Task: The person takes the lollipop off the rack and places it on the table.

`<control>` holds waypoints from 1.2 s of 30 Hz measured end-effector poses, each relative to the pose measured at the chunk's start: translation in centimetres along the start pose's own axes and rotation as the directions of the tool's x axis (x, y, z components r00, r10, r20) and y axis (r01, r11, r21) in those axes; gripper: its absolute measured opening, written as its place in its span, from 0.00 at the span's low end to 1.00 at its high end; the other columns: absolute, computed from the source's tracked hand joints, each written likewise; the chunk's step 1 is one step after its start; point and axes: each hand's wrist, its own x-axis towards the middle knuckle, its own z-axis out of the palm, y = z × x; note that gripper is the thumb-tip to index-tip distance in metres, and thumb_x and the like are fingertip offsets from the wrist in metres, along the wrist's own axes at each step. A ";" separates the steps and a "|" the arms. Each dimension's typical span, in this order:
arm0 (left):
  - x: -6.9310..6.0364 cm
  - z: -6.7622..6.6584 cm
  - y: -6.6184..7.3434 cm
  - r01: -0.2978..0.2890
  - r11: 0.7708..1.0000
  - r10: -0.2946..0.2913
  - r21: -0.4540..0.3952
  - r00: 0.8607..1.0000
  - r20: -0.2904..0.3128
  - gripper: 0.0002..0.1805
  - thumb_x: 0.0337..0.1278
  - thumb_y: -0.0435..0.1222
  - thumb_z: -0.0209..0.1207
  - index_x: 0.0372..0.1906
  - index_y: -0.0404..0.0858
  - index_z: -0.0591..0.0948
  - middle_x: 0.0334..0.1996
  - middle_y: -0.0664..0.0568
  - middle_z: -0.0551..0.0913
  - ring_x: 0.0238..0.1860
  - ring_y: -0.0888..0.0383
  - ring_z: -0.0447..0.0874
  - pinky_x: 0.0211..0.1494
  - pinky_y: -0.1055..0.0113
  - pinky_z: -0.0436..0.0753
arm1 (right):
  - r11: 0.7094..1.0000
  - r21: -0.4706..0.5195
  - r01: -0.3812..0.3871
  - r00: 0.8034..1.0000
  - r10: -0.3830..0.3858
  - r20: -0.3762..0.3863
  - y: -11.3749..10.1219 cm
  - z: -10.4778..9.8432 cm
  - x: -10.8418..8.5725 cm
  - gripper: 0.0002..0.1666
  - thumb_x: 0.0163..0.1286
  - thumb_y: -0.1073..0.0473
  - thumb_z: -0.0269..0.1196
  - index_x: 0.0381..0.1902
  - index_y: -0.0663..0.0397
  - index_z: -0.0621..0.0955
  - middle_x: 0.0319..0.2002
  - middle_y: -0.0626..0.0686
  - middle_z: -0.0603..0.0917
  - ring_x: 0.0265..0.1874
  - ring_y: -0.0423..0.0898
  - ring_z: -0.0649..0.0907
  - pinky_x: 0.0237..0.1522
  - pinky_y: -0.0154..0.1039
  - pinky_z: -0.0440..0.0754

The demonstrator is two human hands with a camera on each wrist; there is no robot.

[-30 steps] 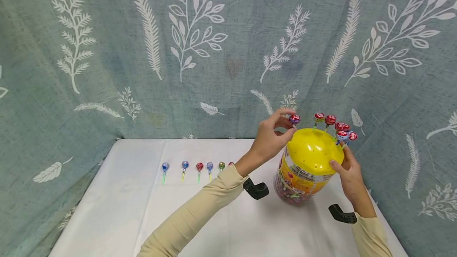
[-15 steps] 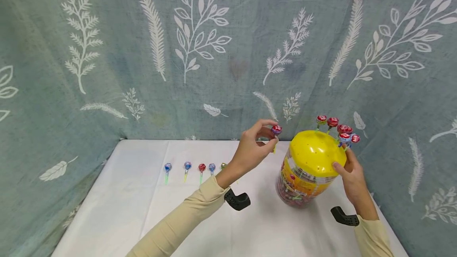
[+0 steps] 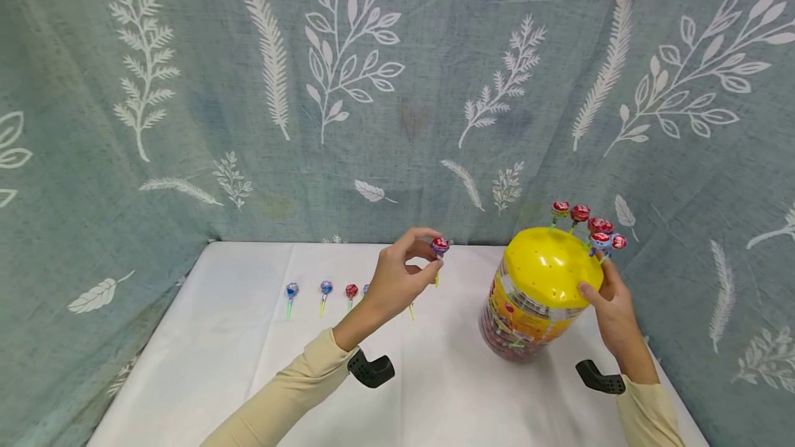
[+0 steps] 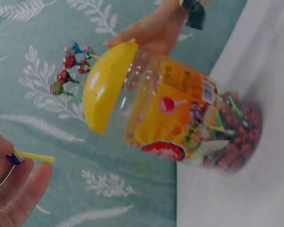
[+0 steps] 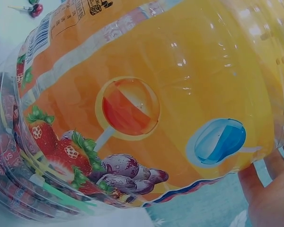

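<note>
My left hand (image 3: 400, 278) pinches a lollipop (image 3: 439, 245) with a red and purple wrapper above the table, left of the jar. Its yellow stick points down; in the left wrist view the stick (image 4: 35, 156) sticks out past the fingers. A big clear candy jar (image 3: 522, 316) with an orange label stands tilted, its domed yellow lid (image 3: 549, 264) dotted with small holes. Several lollipops (image 3: 580, 213) stand in the lid's far right side. My right hand (image 3: 615, 309) holds the jar at the lid's right edge, thumb on the lid.
On the white table (image 3: 186, 364) lies a row of lollipops, among them a blue one (image 3: 292, 290) and a red one (image 3: 351, 291); my left hand and arm hide part of the row. A leaf-patterned curtain (image 3: 410, 88) hangs behind the table and at both sides.
My left hand has moved left and down from beside the jar's lid, carrying the lollipop. The right hand stays on the jar, which has not visibly moved.
</note>
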 end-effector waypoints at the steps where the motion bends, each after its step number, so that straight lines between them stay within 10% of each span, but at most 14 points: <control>1: -0.2 -0.2 -0.1 0.010 1.000 -0.010 0.005 1.000 0.000 0.19 0.54 0.22 0.59 0.52 0.32 0.75 0.32 0.39 0.82 0.37 0.48 0.83 0.27 0.67 0.81 | 1.000 0.001 -0.002 1.000 0.002 -0.004 0.0 0.0 -0.1 0.39 0.71 0.64 0.53 0.74 0.47 0.51 0.62 0.45 0.66 0.56 0.38 0.70 0.52 0.21 0.70; 36: -9.3 -7.1 -4.3 0.274 0.947 -0.258 0.170 0.960 -0.108 0.20 0.51 0.21 0.62 0.50 0.34 0.76 0.33 0.43 0.82 0.35 0.46 0.82 0.24 0.67 0.81 | 0.999 0.026 -0.024 0.999 0.025 -0.021 0.0 0.2 -0.3 0.40 0.71 0.63 0.53 0.75 0.45 0.50 0.66 0.47 0.63 0.59 0.37 0.67 0.56 0.22 0.68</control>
